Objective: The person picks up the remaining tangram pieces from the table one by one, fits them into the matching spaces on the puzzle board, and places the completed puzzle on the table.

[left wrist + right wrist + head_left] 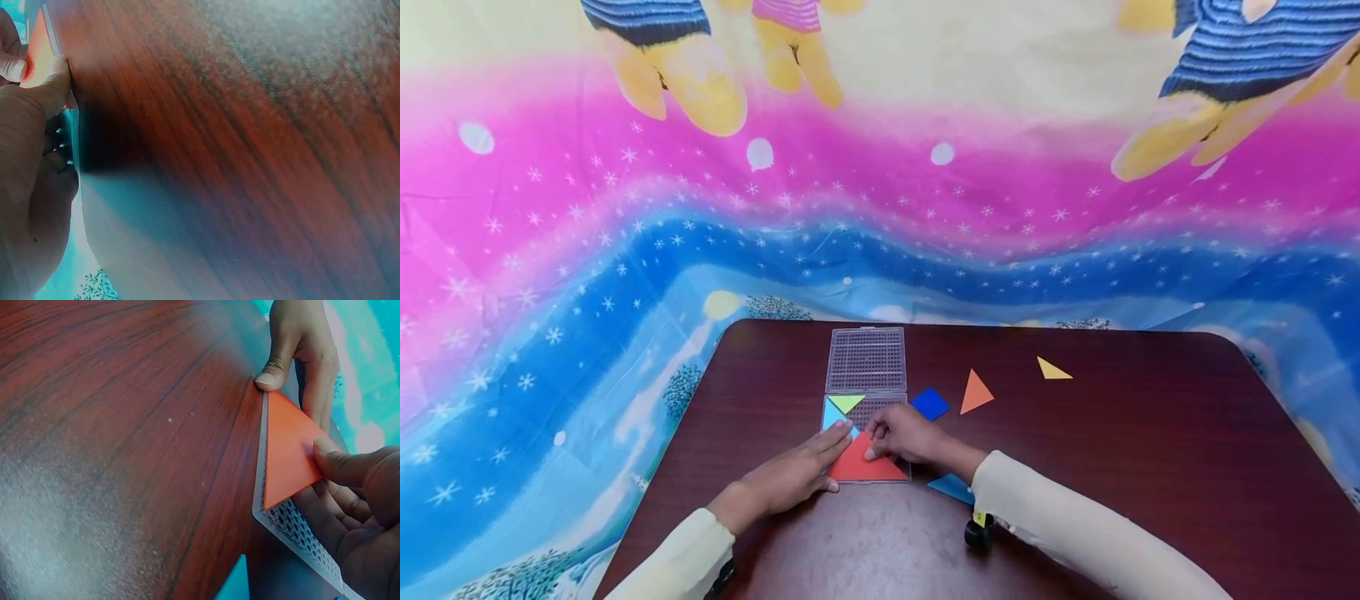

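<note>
A large red-orange tangram triangle (863, 467) lies over the near part of a clear flat case (867, 360) with a perforated grid, opened out flat on the table. My right hand (906, 433) pinches the triangle near its upper edge. In the right wrist view, its thumb is on top while the other fingers curl at the edge beside the grid. My left hand (790, 475) rests along the case's left side with fairly straight fingers, its thumb at the near corner. Beyond the red-orange piece, a light blue triangle (832, 414) and a lime green triangle (847, 403) sit in the case.
Right of the case lie a dark blue square (930, 404), an orange triangle (976, 394) and, farther off, a yellow triangle (1054, 368). A blue triangle (950, 486) is partly under my right forearm. The brown table (1150, 450) ends at a patterned cloth backdrop.
</note>
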`<state>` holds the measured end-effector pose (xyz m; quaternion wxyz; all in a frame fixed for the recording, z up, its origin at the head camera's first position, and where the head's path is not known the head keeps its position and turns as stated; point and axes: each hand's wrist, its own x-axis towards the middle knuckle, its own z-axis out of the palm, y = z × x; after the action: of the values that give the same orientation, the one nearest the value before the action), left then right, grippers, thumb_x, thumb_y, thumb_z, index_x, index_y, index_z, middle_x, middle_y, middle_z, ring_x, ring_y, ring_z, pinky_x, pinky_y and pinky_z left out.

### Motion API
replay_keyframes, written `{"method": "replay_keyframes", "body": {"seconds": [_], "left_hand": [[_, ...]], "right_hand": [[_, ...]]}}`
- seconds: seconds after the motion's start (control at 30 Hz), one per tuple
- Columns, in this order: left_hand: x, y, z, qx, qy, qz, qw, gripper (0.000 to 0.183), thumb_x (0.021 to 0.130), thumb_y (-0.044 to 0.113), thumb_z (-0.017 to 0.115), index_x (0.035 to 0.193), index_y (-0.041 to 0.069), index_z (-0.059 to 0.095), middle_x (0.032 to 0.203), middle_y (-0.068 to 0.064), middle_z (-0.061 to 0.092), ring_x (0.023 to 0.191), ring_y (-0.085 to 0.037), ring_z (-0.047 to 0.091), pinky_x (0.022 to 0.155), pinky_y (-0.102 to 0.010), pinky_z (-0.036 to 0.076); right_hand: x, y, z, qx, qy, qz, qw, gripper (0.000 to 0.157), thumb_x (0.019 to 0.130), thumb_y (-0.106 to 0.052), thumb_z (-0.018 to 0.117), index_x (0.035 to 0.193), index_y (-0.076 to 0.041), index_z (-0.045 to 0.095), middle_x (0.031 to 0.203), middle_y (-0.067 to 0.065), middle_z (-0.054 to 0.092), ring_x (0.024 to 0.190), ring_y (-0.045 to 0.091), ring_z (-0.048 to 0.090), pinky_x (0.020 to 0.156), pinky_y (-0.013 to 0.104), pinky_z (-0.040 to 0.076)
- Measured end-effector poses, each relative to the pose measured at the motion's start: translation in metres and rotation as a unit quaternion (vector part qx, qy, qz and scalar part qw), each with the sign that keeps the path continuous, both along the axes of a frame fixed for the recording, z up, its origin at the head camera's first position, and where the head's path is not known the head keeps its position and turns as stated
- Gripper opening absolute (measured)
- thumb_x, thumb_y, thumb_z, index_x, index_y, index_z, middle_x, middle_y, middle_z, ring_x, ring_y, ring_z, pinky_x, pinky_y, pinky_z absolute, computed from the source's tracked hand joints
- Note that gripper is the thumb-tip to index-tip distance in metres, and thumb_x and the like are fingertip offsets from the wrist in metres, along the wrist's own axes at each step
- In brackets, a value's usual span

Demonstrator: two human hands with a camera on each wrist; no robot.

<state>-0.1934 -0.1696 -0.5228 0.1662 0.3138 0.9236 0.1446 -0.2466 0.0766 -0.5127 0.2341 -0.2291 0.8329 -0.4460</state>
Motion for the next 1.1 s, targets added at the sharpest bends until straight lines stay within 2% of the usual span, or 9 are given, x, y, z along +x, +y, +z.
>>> {"method": "replay_keyframes", "body": {"seconds": [0.27, 0.47, 0.73, 1.0, 1.1], "left_hand": [[-0.001, 0.000, 0.003, 0.001, 0.004, -0.009, 1.0000, 0.072, 0.105, 0.042, 0.055, 0.164, 0.017, 0.023, 0.175, 0.000, 0.011, 0.161, -0.024, 0.014, 0.124, -0.048, 0.032], [-0.001, -0.001, 0.001, -0.001, 0.008, -0.013, 0.9999, 0.070, 0.106, 0.042, 0.054, 0.164, 0.017, 0.023, 0.175, -0.001, 0.011, 0.161, -0.023, 0.013, 0.125, -0.047, 0.031], [0.000, -0.001, 0.001, 0.002, 0.016, -0.021, 0.9996, 0.068, 0.107, 0.040, 0.053, 0.164, 0.016, 0.024, 0.175, -0.002, 0.011, 0.161, -0.023, 0.012, 0.125, -0.047, 0.030], [0.000, 0.000, 0.002, 0.002, 0.013, -0.017, 0.9998, 0.068, 0.107, 0.039, 0.053, 0.164, 0.016, 0.024, 0.175, -0.002, 0.011, 0.161, -0.022, 0.012, 0.126, -0.047, 0.029], [0.000, 0.000, 0.002, 0.002, 0.014, -0.020, 0.9997, 0.068, 0.107, 0.038, 0.053, 0.164, 0.015, 0.025, 0.174, -0.002, 0.012, 0.161, -0.022, 0.012, 0.126, -0.047, 0.028]], "right_hand": [[0.004, -0.002, -0.002, -0.008, 0.026, -0.010, 1.000, 0.016, 0.086, -0.009, 0.083, 0.096, -0.002, 0.072, 0.076, 0.000, 0.065, 0.067, 0.009, 0.060, 0.059, 0.021, 0.053], [0.007, -0.003, -0.002, 0.010, 0.071, -0.019, 0.997, 0.017, 0.084, -0.013, 0.085, 0.094, -0.005, 0.074, 0.074, -0.002, 0.066, 0.067, 0.007, 0.060, 0.060, 0.020, 0.051], [0.014, -0.005, -0.003, 0.015, 0.110, -0.054, 0.992, 0.018, 0.082, -0.011, 0.087, 0.091, -0.004, 0.073, 0.072, -0.001, 0.067, 0.062, 0.005, 0.057, 0.054, 0.020, 0.048], [0.022, -0.012, -0.003, 0.054, 0.200, -0.083, 0.975, 0.015, 0.080, -0.013, 0.088, 0.087, -0.007, 0.076, 0.067, -0.004, 0.064, 0.060, 0.002, 0.052, 0.054, 0.018, 0.045], [0.026, -0.015, -0.002, 0.068, 0.209, -0.093, 0.971, 0.012, 0.080, -0.012, 0.087, 0.086, -0.007, 0.078, 0.064, -0.005, 0.061, 0.060, 0.004, 0.050, 0.055, 0.019, 0.043]]}}
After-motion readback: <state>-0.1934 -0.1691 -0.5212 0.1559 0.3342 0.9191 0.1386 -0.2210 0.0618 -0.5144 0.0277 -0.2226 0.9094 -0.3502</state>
